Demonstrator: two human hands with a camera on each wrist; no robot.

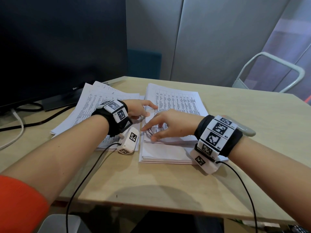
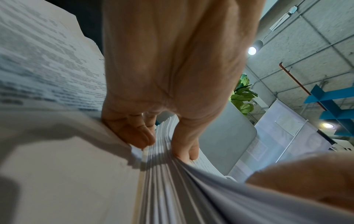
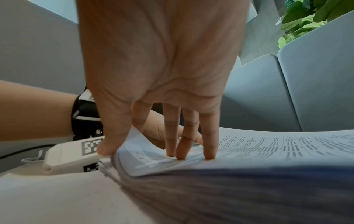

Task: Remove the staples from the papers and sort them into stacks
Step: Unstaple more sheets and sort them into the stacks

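Two piles of printed papers lie on the table. The left pile (image 1: 94,105) is spread loosely. The right stack (image 1: 178,101) is thick, and its near left corner is fanned upward (image 2: 172,174). At that stack's left edge my left hand (image 1: 149,111) (image 2: 164,145) pinches the upper sheets, thumb on top and fingers against the side. With its thumb, my right hand (image 1: 149,133) (image 3: 138,153) lifts the corner of the top sheets (image 3: 145,159), while its straight fingers (image 3: 209,151) press down on the printed page. No staple shows in any view.
A dark monitor (image 1: 58,47) stands at the back left with cables (image 1: 20,121) trailing over the table (image 1: 235,165). A grey object (image 1: 247,130) lies behind my right wrist, mostly hidden. A white chair (image 1: 272,73) stands beyond the far right edge.
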